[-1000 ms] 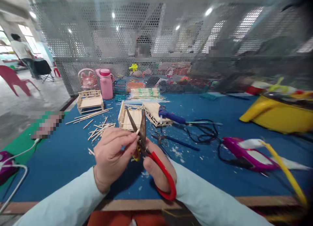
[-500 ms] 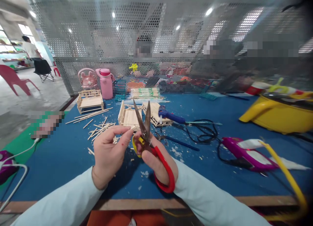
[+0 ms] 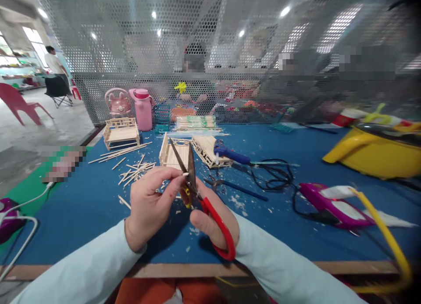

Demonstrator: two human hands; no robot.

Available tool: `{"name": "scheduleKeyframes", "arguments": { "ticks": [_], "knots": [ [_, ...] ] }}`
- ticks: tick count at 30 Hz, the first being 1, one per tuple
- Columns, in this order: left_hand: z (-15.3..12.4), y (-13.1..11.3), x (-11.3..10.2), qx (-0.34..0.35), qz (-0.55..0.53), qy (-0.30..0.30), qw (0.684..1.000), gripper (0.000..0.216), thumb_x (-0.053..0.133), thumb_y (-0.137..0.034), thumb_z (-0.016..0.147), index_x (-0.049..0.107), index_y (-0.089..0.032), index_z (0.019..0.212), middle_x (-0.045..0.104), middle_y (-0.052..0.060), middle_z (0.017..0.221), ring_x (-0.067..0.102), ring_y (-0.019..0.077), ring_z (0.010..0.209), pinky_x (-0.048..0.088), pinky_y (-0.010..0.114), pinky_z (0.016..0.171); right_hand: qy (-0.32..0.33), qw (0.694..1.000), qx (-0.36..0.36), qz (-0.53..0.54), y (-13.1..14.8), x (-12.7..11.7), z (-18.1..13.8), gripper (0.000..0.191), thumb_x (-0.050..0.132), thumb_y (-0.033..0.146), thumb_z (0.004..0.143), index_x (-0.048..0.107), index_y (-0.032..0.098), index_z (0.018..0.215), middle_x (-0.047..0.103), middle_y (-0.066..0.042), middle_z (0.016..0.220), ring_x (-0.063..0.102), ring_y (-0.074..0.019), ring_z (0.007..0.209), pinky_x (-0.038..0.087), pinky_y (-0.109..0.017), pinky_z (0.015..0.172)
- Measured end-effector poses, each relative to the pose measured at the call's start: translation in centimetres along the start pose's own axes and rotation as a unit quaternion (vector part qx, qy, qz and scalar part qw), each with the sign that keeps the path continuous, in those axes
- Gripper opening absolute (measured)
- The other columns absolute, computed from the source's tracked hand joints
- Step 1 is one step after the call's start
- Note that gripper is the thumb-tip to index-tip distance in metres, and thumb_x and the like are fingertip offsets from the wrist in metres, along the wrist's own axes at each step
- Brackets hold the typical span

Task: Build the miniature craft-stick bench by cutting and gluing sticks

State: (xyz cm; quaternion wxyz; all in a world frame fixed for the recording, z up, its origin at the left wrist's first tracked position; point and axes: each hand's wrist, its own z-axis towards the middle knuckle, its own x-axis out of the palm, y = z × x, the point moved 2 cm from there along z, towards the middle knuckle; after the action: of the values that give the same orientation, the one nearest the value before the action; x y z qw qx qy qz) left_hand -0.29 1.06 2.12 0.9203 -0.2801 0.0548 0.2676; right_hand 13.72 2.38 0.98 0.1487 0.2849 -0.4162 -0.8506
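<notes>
Scissors (image 3: 215, 223) with red handles and dark blades are gripped in my right hand (image 3: 213, 212), their blades parted and pointing up and away. My left hand (image 3: 154, 203) pinches a short piece of pale wooden stick (image 3: 186, 174) between thumb and forefinger. Its tip lies between the blades near the pivot. A small yellow part (image 3: 187, 198) shows by the scissors, under my right fingers. Just beyond my hands stands a little wooden stick model (image 3: 176, 155), partly hidden by the blades.
Loose sticks (image 3: 134, 172) lie left of centre. Another stick model (image 3: 121, 133) stands behind them. To the right are a blue glue gun (image 3: 232, 154), pliers (image 3: 215, 182), a cord and a purple device (image 3: 335, 207). A pink bottle (image 3: 142, 111) stands before the mesh screen (image 3: 230, 41).
The scissors have tilted and closed partway, and their blades have come around the stick piece. My left hand has moved slightly right, towards them.
</notes>
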Motion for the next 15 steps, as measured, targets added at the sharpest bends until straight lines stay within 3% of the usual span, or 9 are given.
{"name": "scheduleKeyframes", "arguments": {
  "ticks": [5,11,15],
  "knots": [
    [-0.2,0.14,0.01,-0.032,-0.003,-0.021,0.999,0.005,0.062,-0.019,0.081,0.066,-0.019,0.078,0.071,0.0,0.074,0.064,0.01,0.068,0.051,0.02,0.065,-0.003,1.0,-0.009,-0.003,0.02,0.0,-0.04,0.07,0.045,0.063,0.082,0.037,0.017,0.134,0.049,-0.012,0.13,0.046,-0.0262,0.12,0.033,-0.04,0.104],
    [-0.32,0.1,0.04,-0.068,-0.026,-0.025,0.997,0.007,0.061,-0.021,0.081,0.067,-0.019,0.078,0.069,-0.001,0.069,0.063,0.0102,0.062,0.049,0.02,0.06,0.006,1.0,0.008,-0.01,0.08,0.09,-0.02,0.076,0.046,0.067,0.079,0.038,0.015,0.133,0.048,-0.015,0.131,0.044,-0.0288,0.123,0.031,-0.043,0.106],
    [-0.22,-0.08,0.01,-0.05,-0.022,-0.017,0.998,0.007,0.061,-0.02,0.081,0.066,-0.02,0.076,0.069,-0.001,0.067,0.063,0.01,0.062,0.049,0.02,0.06,0.003,1.0,0.008,0.004,0.21,0.14,-0.07,0.074,0.045,0.066,0.079,0.038,0.016,0.133,0.048,-0.014,0.13,0.044,-0.0287,0.122,0.031,-0.043,0.106]
  ]
}}
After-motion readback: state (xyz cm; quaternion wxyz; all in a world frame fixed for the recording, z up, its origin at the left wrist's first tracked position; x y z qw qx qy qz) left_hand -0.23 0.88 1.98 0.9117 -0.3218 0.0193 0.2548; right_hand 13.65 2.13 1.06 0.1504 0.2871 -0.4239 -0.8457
